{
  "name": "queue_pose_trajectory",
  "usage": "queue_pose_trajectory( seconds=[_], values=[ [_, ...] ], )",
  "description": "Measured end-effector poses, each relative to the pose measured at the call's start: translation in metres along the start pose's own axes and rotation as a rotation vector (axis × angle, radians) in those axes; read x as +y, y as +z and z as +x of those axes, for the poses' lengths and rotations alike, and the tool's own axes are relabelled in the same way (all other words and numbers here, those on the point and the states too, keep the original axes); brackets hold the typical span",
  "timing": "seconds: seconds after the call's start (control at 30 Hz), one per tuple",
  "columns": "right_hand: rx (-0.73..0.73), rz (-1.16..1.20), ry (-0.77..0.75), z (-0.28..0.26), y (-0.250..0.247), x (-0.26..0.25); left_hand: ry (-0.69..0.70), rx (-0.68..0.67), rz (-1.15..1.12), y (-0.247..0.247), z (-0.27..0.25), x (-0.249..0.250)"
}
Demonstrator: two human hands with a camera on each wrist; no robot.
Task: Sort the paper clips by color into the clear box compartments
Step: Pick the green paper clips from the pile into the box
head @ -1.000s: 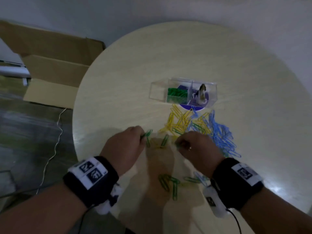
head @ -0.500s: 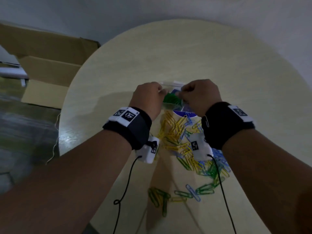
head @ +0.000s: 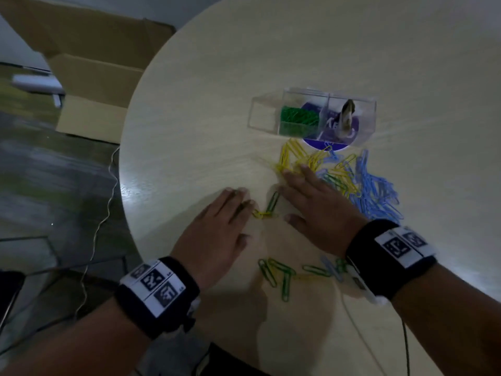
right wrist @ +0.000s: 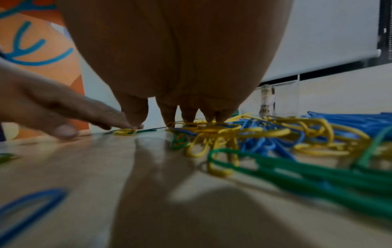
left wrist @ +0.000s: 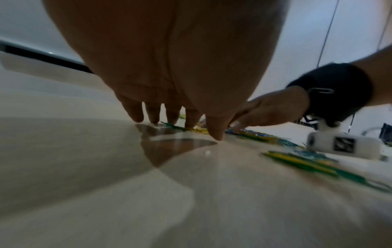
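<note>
The clear box (head: 311,97) stands on the far side of the round table (head: 203,147). Its middle compartment holds green clips (head: 298,120), and its left compartment (head: 264,115) looks bare. In front of it lie a yellow pile (head: 295,158) and a blue pile (head: 374,191). My left hand (head: 233,204) lies flat with straight fingers, its tips beside a green clip (head: 272,203) and a yellow clip (head: 259,214). My right hand (head: 301,185) is spread flat, and its fingertips (right wrist: 191,117) press on yellow clips (right wrist: 212,129). Neither hand holds anything.
Several green, yellow and blue clips (head: 282,275) lie near my wrists. The box's right compartment has a purple label and a small upright object (head: 347,115). An open cardboard box (head: 89,71) and a thin cable (head: 100,213) are on the floor past the table's left edge.
Half a second ago both hands were curled over the box's green compartment. They have since drawn back toward me and lie flat and open on the table by the loose clips.
</note>
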State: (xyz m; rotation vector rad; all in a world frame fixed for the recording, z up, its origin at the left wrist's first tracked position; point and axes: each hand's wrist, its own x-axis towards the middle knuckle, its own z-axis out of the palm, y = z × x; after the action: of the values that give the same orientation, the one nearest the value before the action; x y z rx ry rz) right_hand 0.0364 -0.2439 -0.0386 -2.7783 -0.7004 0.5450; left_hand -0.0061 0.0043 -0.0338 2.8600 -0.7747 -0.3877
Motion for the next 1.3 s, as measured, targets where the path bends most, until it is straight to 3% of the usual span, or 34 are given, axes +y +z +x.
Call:
queue_pose_trajectory(
  seconds=[0.13,0.27,0.33,0.53,0.8,0.9,1.0,1.1,1.17,1.3],
  values=[
    [0.027,0.029,0.095,0.013,-0.008,0.007,-0.01,0.034,-0.03,0.006,-0.017,-0.002],
    [0.323,0.213,0.168,-0.024,-0.027,0.011,-0.027,0.175,-0.098,-0.002,-0.018,-0.015],
    [0.388,0.267,0.244,-0.058,-0.028,0.004,-0.023,0.215,-0.068,-0.002,-0.014,-0.023],
    [0.236,0.206,0.344,-0.129,0.012,-0.009,-0.098,0.125,-0.107,-0.011,0.002,-0.037],
    [0.37,0.185,0.377,-0.1,0.016,0.007,-0.042,0.051,-0.214,-0.022,0.001,-0.026],
    [0.412,0.242,0.35,-0.105,0.008,0.002,-0.044,0.117,-0.19,-0.025,-0.005,-0.019],
    [0.28,0.308,0.215,-0.125,0.015,-0.017,0.171,0.182,-0.164,-0.026,-0.024,0.005],
    [0.171,0.307,0.207,-0.129,0.025,-0.021,0.398,0.036,-0.101,-0.004,-0.044,0.032],
    [0.203,0.303,0.241,-0.122,0.025,-0.014,0.384,-0.013,-0.063,0.011,-0.054,0.037],
    [0.335,0.335,0.322,-0.106,0.016,0.004,0.274,0.059,-0.066,0.016,-0.065,0.028]
  ],
)
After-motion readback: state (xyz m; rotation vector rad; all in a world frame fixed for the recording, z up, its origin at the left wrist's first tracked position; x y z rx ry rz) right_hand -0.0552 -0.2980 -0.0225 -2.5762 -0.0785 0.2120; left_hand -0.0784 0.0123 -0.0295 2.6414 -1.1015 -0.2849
